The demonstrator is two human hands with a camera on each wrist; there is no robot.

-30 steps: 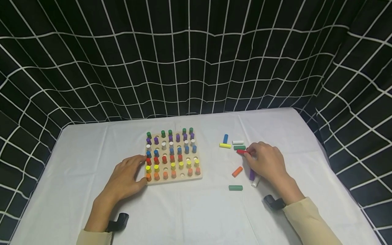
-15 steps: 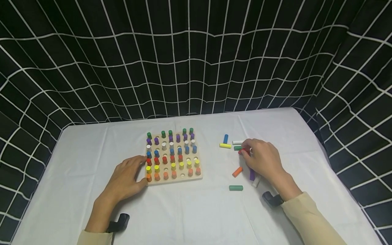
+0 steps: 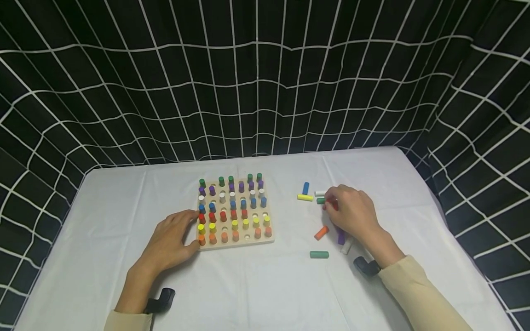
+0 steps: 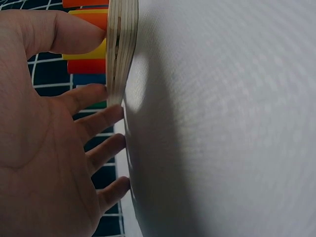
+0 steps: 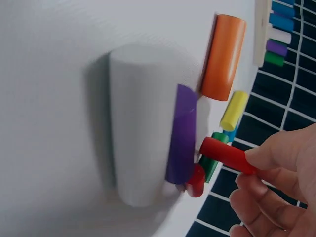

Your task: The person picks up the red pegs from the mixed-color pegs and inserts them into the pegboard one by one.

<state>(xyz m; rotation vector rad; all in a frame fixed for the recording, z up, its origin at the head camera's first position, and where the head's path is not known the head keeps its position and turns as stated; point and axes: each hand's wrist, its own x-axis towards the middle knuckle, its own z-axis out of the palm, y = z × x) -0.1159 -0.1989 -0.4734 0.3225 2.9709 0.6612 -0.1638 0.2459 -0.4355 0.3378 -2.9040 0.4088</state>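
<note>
A wooden pegboard [image 3: 244, 244] bears rows of coloured pegs, with some holes bare. Against its left edge rests my left hand [image 3: 169, 241], the thumb near the front corner and the fingers spread. In the left wrist view the thumb and index fingertip touch the board's layered side [image 4: 118, 49]. Over the loose pegs at the right, my right hand [image 3: 353, 212] pinches a red peg [image 5: 224, 154] between thumb and fingers. Below that peg lie another red peg [image 5: 196, 180] and a green peg [image 5: 208, 169].
Around the right hand lie a purple peg [image 5: 181, 143], a white peg [image 5: 140, 128] and an orange peg [image 3: 321, 232]. Farther back are a yellow peg [image 3: 305, 197] and a blue peg [image 3: 306, 187]. Another green peg [image 3: 319, 254] lies nearer the front. White cloth [image 3: 265, 289] covers the table.
My right hand has shifted slightly left and away from me, with the red peg now mostly hidden by the fingers in the head view. The left hand stays at the board.
</note>
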